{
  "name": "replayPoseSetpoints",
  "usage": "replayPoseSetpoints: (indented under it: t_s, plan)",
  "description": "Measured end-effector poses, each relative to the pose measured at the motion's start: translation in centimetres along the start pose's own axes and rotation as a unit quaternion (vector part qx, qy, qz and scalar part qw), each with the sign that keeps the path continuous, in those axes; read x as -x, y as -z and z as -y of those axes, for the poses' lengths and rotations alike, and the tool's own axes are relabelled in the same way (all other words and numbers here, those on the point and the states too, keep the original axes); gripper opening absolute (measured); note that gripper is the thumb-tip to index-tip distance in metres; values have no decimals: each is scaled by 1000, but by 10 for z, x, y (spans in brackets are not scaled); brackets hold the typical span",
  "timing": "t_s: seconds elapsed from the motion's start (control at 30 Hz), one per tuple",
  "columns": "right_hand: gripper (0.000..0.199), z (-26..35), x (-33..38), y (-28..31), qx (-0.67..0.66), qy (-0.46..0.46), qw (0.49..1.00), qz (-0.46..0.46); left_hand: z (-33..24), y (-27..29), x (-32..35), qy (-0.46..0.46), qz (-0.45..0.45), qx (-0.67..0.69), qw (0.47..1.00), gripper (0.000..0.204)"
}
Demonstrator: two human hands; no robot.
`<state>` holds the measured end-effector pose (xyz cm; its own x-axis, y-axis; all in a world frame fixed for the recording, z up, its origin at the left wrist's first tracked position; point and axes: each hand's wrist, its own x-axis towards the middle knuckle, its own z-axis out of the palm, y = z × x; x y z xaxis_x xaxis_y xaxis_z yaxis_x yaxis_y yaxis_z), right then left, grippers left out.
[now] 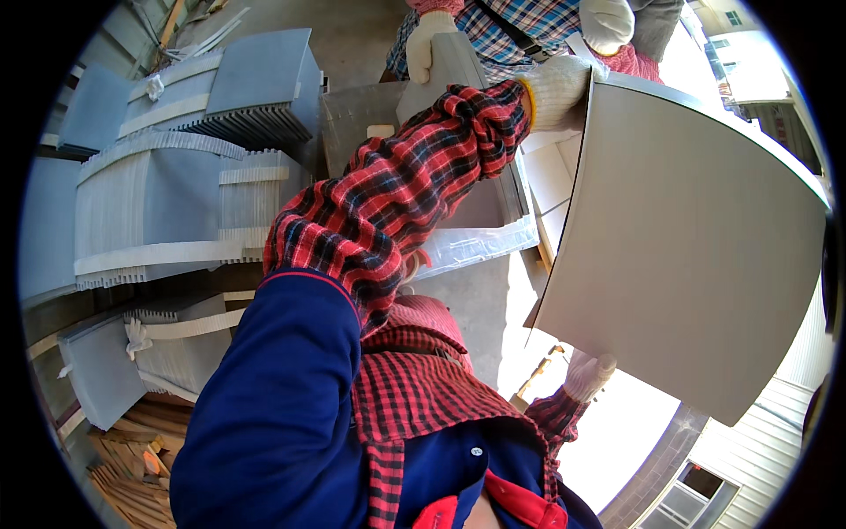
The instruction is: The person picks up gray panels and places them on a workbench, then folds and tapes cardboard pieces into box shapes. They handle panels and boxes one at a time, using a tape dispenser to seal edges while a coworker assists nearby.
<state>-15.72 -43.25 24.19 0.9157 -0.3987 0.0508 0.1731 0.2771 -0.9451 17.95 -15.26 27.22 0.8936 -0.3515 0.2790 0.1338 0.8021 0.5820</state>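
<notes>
A large flat grey panel [687, 229] with thin folded edges is held up on the right side of the view, tilted. At its upper left corner my left hand [557, 93], in a white knit glove, grips the edge; part of the fingers is behind the panel. My right hand [589, 375], also gloved, holds the lower edge with the thumb showing and the other fingers mostly hidden. Across from me, a co-worker's gloved hand [430, 46] rests on another grey panel [454, 66]. The co-worker's other gloved hand [606, 25] is just beyond the held panel's upper corner.
Strapped stacks of grey panels [181, 198] stand along the left, with a smaller strapped bundle [176, 348] nearer. Wooden slats [132, 467] lie at lower left. A container edge wrapped in clear film [485, 245] is beyond my left forearm. A building wall [775, 441] appears at lower right.
</notes>
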Motion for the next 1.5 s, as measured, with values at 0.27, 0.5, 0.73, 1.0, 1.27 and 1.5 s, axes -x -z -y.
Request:
replayPoseSetpoints:
  t_s: [0.27,0.5,0.73,1.0,1.27,1.5]
  plan:
    - [94,2,-106,-86,104,160,981,-31,-47,-6,-2,83,49,113,989,50]
    - [101,-25,-159,-99,71,46,996,-39,-101,-73,31,116,-17,-65,991,46]
    - [98,-24,-148,-80,7,-19,998,-64,-78,-39,29,89,-55,-292,951,44]
    - [102,-16,-133,-61,18,49,998,21,-100,28,8,115,-48,-580,805,43]
    - [82,-46,-107,-74,65,22,997,16,-123,83,-5,141,-11,-689,711,42]
    - [63,-94,-93,-99,194,139,971,-5,-149,102,-22,163,18,-693,702,41]
